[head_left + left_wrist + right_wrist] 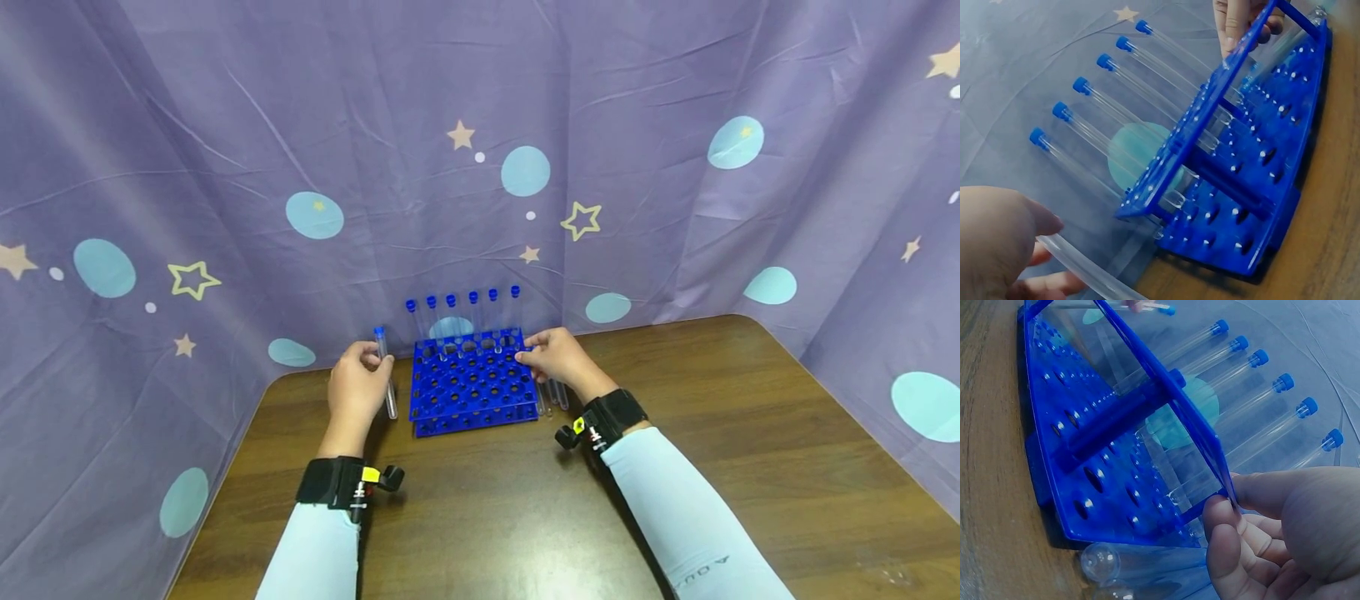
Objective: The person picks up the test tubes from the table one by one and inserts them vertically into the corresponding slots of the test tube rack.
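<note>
lettered sleeve [686,521], hands [358,385] [558,358] gripping tube [390,398], rack [474,410]

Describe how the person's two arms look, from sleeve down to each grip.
The left sleeve and right sleeve are pale blue, the right printed with dark lettering. Black wrist straps each bear a small black device and a yellow patch. The left grip and right grip wear no gloves.

Head view: we cannot count the loose tubes [562,395] beside the rack [472,412]; the right hand [557,360] hides their upper ends. Lettering on the right sleeve [693,521] is too small for us to read surely. Left wrist view: we lose the held tube [1088,267] at the bottom edge, its capped end behind the left hand [997,244].
</note>
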### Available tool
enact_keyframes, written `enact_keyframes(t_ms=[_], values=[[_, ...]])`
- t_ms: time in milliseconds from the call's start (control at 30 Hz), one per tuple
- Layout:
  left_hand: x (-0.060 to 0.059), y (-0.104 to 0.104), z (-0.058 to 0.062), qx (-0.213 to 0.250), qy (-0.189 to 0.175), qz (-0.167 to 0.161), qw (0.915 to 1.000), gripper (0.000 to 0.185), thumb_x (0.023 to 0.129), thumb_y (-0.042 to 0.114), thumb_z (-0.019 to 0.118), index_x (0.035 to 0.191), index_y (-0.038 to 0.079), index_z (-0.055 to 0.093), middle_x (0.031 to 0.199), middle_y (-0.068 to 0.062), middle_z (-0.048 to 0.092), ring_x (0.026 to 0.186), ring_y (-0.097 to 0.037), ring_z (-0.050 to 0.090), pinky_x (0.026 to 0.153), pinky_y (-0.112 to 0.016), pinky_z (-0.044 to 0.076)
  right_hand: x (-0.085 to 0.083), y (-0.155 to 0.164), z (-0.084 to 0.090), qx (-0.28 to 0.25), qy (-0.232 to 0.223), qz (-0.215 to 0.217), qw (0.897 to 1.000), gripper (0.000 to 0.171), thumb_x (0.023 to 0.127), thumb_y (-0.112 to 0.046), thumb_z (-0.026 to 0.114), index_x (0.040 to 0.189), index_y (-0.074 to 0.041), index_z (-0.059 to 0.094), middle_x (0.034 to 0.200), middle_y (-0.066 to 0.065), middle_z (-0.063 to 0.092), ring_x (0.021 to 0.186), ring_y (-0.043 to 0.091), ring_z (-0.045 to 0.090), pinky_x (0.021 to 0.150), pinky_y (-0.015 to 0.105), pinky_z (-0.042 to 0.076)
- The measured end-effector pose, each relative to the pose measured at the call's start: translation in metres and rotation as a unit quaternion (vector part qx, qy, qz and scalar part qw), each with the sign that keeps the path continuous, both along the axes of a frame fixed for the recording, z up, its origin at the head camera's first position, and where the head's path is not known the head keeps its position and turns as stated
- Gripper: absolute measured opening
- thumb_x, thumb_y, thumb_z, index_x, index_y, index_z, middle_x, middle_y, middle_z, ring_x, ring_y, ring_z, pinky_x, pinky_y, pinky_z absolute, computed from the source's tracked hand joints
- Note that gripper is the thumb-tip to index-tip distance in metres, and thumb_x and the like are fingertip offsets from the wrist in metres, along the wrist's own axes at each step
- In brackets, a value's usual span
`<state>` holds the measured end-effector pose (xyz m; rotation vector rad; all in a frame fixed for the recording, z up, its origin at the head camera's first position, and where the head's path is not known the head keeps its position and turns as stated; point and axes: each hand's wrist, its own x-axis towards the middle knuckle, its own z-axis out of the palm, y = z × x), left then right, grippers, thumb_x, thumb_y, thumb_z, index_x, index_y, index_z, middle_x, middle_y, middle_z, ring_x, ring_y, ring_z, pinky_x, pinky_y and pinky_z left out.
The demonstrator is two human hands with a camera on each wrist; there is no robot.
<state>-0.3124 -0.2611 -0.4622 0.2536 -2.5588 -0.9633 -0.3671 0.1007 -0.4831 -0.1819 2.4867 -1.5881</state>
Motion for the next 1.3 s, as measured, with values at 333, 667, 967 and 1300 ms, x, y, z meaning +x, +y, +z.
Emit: enact_keyframes(t_ms=[333, 667, 967, 1300], values=[[0.002, 0.009, 0.013, 0.046, 0.087, -0.003, 0.9951, 0.042, 0.112, 0.029, 0.074, 0.146, 0.007, 0.065, 0.126, -0.013, 0.072, 0.104, -0.038, 0.078, 0.095, -0.056, 0.058, 0.000, -0.002, 0.001, 0.004, -0.004, -0.003, 1.000, 0.047, 0.105, -0.020, 0.084, 0.144, 0.003, 0.073, 0.073, 0.003, 0.073, 0.060, 0.015, 0.070, 0.064, 0.034, 0.066], [-0.003, 0.024, 0.027, 0.084, 0.158, -0.042, 0.9830, 0.040, 0.111, 0.023, 0.077, 0.144, 0.005, 0.063, 0.126, -0.017, 0.070, 0.106, -0.038, 0.076, 0.092, -0.049, 0.061, 0.001, -0.002, 0.002, -0.003, -0.005, -0.005, 1.000, 0.047, 0.105, -0.020, 0.084, 0.144, 0.003, 0.073, 0.074, 0.005, 0.075, 0.060, 0.014, 0.070, 0.063, 0.034, 0.066], [-0.010, 0.037, 0.027, 0.075, 0.169, -0.060, 0.9810, 0.038, 0.112, 0.022, 0.074, 0.144, 0.005, 0.061, 0.129, -0.016, 0.071, 0.112, -0.039, 0.076, 0.093, -0.051, 0.059, 0.000, -0.003, 0.001, 0.000, -0.003, -0.006, 1.000, 0.048, 0.105, -0.020, 0.084, 0.145, 0.004, 0.072, 0.073, 0.005, 0.074, 0.060, 0.015, 0.070, 0.061, 0.032, 0.065], [-0.021, 0.040, 0.015, 0.043, 0.165, -0.069, 0.9830, 0.035, 0.109, 0.022, 0.079, 0.138, 0.005, 0.067, 0.124, -0.016, 0.075, 0.108, -0.040, 0.077, 0.094, -0.055, 0.060, 0.000, -0.002, 0.000, -0.001, -0.002, -0.004, 1.000, 0.048, 0.105, -0.021, 0.084, 0.144, 0.004, 0.072, 0.071, 0.003, 0.072, 0.059, 0.014, 0.069, 0.061, 0.032, 0.065]])
